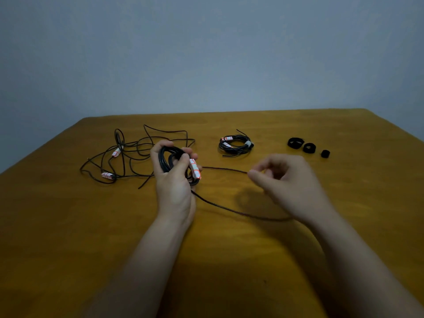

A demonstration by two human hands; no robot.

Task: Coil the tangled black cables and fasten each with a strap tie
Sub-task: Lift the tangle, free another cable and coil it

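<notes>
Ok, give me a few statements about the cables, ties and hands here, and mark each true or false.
1. The left hand grips a partly wound coil of black cable. True.
2. The right hand lies flat on the brown wooden table. False: its fingers pinch the cable's loose length.
3. Three rolled black strap ties lie at the table's far right. True.
4. The finished black coil, bound with a grey strap, lies left of the tangled black cables. False: it lies to their right.

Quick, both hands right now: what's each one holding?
Left hand: grip closed around the cable coil.
Right hand: fingertips pinching the loose cable trailing from that coil.
</notes>
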